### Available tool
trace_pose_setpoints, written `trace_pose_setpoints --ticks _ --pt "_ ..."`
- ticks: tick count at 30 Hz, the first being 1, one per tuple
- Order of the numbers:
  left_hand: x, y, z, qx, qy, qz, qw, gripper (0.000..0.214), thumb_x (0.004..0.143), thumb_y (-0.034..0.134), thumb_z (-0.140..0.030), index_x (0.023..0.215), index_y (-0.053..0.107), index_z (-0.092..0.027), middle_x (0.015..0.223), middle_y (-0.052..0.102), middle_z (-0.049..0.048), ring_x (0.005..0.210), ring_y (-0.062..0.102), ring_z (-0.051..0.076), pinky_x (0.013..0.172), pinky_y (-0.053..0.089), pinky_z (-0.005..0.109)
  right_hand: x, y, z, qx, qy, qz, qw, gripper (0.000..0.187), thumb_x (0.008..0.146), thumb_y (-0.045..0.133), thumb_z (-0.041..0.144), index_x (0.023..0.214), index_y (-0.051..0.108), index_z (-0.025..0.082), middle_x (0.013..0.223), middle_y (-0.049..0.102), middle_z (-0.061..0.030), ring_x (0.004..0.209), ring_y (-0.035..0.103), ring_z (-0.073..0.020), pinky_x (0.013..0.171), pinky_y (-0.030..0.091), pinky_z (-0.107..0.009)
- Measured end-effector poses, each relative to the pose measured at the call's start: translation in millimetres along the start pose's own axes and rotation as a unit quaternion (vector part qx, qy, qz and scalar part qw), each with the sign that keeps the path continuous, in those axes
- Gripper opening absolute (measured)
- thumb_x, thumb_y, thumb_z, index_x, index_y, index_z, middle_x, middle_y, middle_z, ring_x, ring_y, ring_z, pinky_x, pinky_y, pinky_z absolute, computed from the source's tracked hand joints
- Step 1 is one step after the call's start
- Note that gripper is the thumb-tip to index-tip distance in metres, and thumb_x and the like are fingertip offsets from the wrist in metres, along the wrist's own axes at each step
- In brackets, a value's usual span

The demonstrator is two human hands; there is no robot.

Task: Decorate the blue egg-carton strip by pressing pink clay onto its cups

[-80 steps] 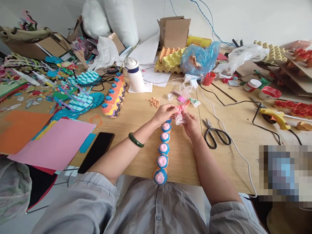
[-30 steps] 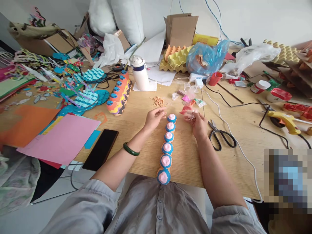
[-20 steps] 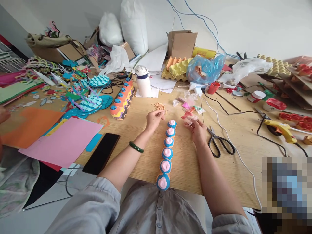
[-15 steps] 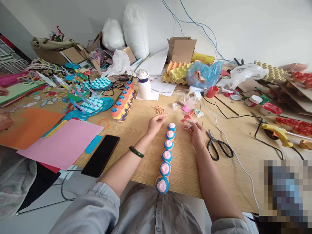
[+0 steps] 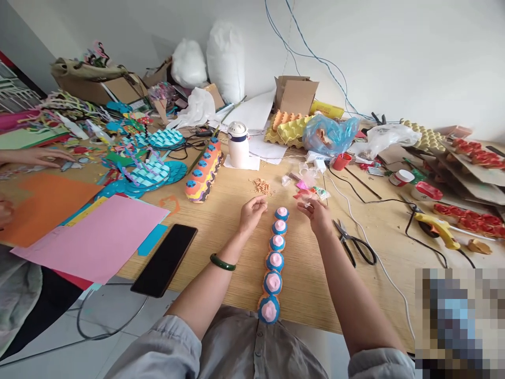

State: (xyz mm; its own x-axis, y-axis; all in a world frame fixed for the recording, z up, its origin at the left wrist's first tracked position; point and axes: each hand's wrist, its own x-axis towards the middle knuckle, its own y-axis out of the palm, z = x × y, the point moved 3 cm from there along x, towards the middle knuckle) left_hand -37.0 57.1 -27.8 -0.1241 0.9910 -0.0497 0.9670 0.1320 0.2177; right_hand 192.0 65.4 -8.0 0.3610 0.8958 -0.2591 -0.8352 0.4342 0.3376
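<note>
A strip of egg carton (image 5: 274,261) with a row of blue-painted domes, each topped with pink clay, lies lengthwise in front of me. Left of its far end, my left hand (image 5: 252,215) has its fingers pressed together; what is in them, if anything, is hidden. On the strip's other side, my right hand (image 5: 316,215) pinches a small clear plastic packet (image 5: 305,196) with red in it. Black-handled scissors (image 5: 355,243) lie beside my right forearm. Beyond my left hand is a small heap of orange-brown shavings (image 5: 261,186).
A dark phone (image 5: 164,260) and pink paper (image 5: 94,237) lie to the left. Another person's hand (image 5: 39,156) reaches over the scraps there. Further back stand a painted caterpillar-like carton (image 5: 204,171) and a white bottle (image 5: 238,147). A yellow glue gun (image 5: 437,229) with cables lies right.
The view has shifted slightly. My hands stay on either side of the strip, the right still at the packet. The other person's hand has stretched further over the scraps at left.
</note>
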Motion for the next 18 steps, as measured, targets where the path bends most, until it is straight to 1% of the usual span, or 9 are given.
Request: trace_pose_setpoints --ticks 3,7,8,10,12,14,16,18 --pt "1 -1.4 1 -0.019 -0.02 0.012 1.0 0.033 0.07 0.08 -0.03 0.098 0.078 -0.014 0.085 0.075 0.0048 0.083 0.069 0.016 0.079 0.061 0.032 16 17 7 -0.016 0.012 -0.018 1.0 0.016 0.074 0.072 0.015 0.071 0.057 0.02 0.064 0.068 0.0018 0.064 0.075 -0.0149 0.065 0.068 -0.027" --pt "2 -1.7 1 -0.039 -0.038 0.024 0.998 0.032 0.069 0.081 -0.032 0.095 0.078 -0.014 0.088 0.078 0.0074 0.088 0.072 0.02 0.081 0.061 0.035 31 38 12 -0.053 0.023 -0.031 0.998 0.02 0.077 0.064 0.009 0.069 0.051 0.022 0.054 0.058 0.0058 0.063 0.074 -0.0131 0.067 0.068 -0.026" --pt "2 -1.5 1 -0.043 -0.042 0.024 0.998 0.031 0.069 0.081 -0.032 0.094 0.078 -0.014 0.089 0.078 0.0085 0.09 0.073 0.021 0.082 0.061 0.036 33 42 12 -0.069 0.026 -0.03 0.997 0.02 0.077 0.063 0.008 0.069 0.05 0.022 0.054 0.059 0.0058 0.061 0.074 -0.0131 0.065 0.067 -0.025" --pt "2 -0.9 1 -0.049 -0.05 0.023 0.997 0.03 0.071 0.08 -0.032 0.093 0.079 -0.013 0.092 0.079 0.0106 0.097 0.074 0.024 0.086 0.061 0.037 35 48 11 -0.112 0.038 -0.019 0.993 0.019 0.075 0.065 0.006 0.071 0.053 0.02 0.056 0.063 0.0037 0.056 0.072 -0.0144 0.055 0.064 -0.025" --pt "3 -0.3 1 -0.054 -0.055 0.021 0.997 0.029 0.074 0.078 -0.034 0.095 0.079 -0.014 0.098 0.08 0.0123 0.103 0.075 0.025 0.091 0.06 0.038 36 51 10 -0.164 0.052 0.0 0.985 0.015 0.074 0.066 0.005 0.074 0.057 0.018 0.061 0.07 -0.0012 0.05 0.07 -0.0162 0.045 0.059 -0.026" --pt "3 0.1 1 -0.058 -0.058 0.02 0.996 0.029 0.077 0.076 -0.035 0.097 0.079 -0.014 0.103 0.08 0.0132 0.106 0.075 0.025 0.095 0.059 0.039 35 50 11 -0.215 0.062 0.013 0.975 0.012 0.075 0.066 0.006 0.075 0.059 0.016 0.061 0.073 -0.0058 0.044 0.067 -0.0168 0.037 0.052 -0.025" --pt "3 0.2 1 -0.06 -0.061 0.02 0.996 0.032 0.078 0.076 -0.037 0.098 0.078 -0.014 0.105 0.08 0.0137 0.106 0.075 0.025 0.097 0.058 0.039 33 46 12 -0.26 0.067 0.02 0.963 0.012 0.077 0.066 0.008 0.073 0.06 0.017 0.057 0.073 -0.0074 0.038 0.062 -0.0157 0.034 0.045 -0.023" --pt "2 0.3 2 -0.061 -0.062 0.022 0.996 0.035 0.077 0.077 -0.039 0.1 0.078 -0.013 0.104 0.08 0.0141 0.105 0.075 0.025 0.097 0.058 0.04 29 38 13 -0.301 0.061 0.025 0.951 0.012 0.077 0.067 0.01 0.071 0.06 0.018 0.052 0.071 -0.0065 0.035 0.057 -0.0138 0.032 0.039 -0.021"
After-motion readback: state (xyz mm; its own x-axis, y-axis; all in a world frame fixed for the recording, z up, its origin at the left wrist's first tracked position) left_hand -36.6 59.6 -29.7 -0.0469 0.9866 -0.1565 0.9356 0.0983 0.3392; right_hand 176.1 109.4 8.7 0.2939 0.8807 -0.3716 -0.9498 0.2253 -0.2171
